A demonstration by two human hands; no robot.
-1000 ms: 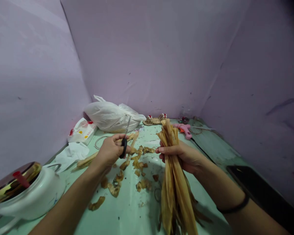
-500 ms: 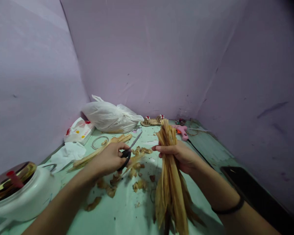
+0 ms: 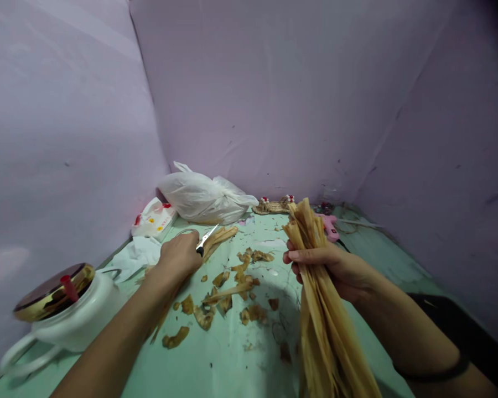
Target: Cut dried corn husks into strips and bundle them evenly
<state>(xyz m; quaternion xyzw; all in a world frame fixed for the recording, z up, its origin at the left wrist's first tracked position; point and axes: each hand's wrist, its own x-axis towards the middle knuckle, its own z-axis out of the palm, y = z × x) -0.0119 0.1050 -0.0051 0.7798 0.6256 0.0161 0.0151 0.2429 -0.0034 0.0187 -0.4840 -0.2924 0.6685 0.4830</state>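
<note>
My right hand [image 3: 336,268] is closed around a bundle of dried corn husks [image 3: 330,337], its trimmed-looking ends up and its long leaves hanging towards me. My left hand [image 3: 180,255], closed on a pair of scissors [image 3: 207,237], is at the left over more husks lying on the table. The blades point away to the right, and the hand covers most of the black handles. Under that hand and forearm, a flat pile of husk strips [image 3: 219,239] shows only in part. Brown husk scraps [image 3: 224,298] lie scattered between my hands.
At left stand a white pot with a gold lid [image 3: 78,323], crumpled tissue [image 3: 136,257] and a tissue pack [image 3: 155,220]. Behind are a tied white plastic bag [image 3: 207,199] and a woven piece with red-white beads [image 3: 274,207]. A pink glue gun [image 3: 328,228] lies behind the bundle; a black object [image 3: 460,331] is at right.
My left hand has moved left and away from me with the scissors, over the husk pile. The view has turned slightly left; my right hand still grips the bundle.
</note>
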